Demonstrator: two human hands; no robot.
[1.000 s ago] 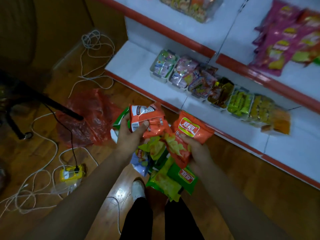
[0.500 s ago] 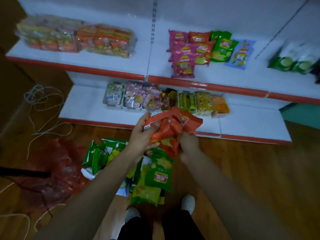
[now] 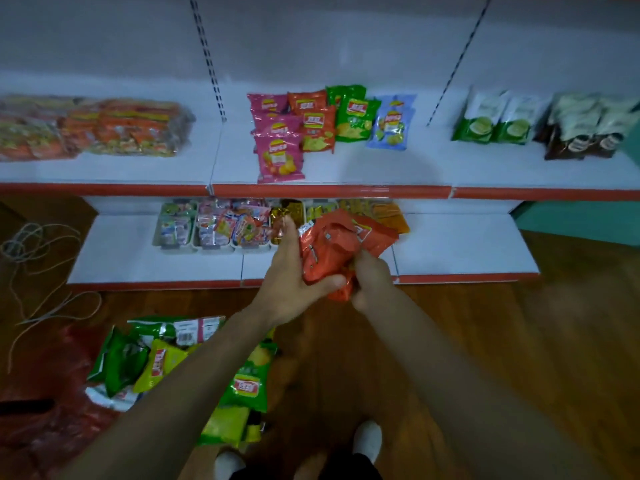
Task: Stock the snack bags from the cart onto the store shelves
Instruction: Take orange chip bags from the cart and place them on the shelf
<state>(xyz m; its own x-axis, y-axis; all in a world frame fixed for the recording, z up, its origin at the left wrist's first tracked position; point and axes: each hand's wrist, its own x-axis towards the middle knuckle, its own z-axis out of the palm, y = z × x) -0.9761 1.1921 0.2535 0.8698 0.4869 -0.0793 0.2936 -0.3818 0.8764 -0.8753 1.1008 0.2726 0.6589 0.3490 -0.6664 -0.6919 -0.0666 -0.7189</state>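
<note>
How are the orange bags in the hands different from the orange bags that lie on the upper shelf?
The orange bags in the hands are bunched and creased; the orange bags on the shelf lie flat. The held ones are held by the left hand and right hand, off any surface; the shelf ones rest on the upper shelf, overlapping. Both are the same orange.
</note>
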